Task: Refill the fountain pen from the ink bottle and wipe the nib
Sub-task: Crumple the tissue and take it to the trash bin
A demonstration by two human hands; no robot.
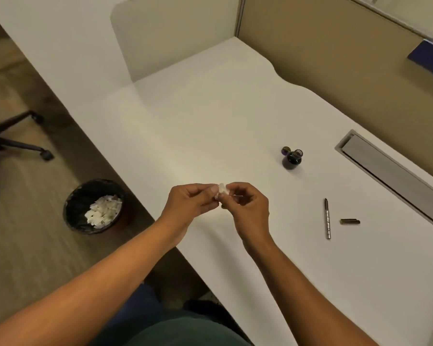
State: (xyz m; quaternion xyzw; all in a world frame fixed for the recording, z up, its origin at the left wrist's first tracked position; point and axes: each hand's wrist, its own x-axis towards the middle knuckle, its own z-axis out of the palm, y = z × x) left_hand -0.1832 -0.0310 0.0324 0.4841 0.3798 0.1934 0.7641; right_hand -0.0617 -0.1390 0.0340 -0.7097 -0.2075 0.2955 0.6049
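My left hand and my right hand meet above the white desk, near its front edge. Between their fingertips sits a small white wad of tissue, which my left hand pinches. My right hand grips a thin part of the pen, mostly hidden by the fingers, with its end in the tissue. The open ink bottle stands further back on the right, and its cap lies beside it. A long metal pen barrel and a short dark pen piece lie to the right.
A black waste bin holding several crumpled tissues stands on the floor left of the desk. An office chair base is at the far left. A grey cable tray lid runs along the desk's right side by the partition wall.
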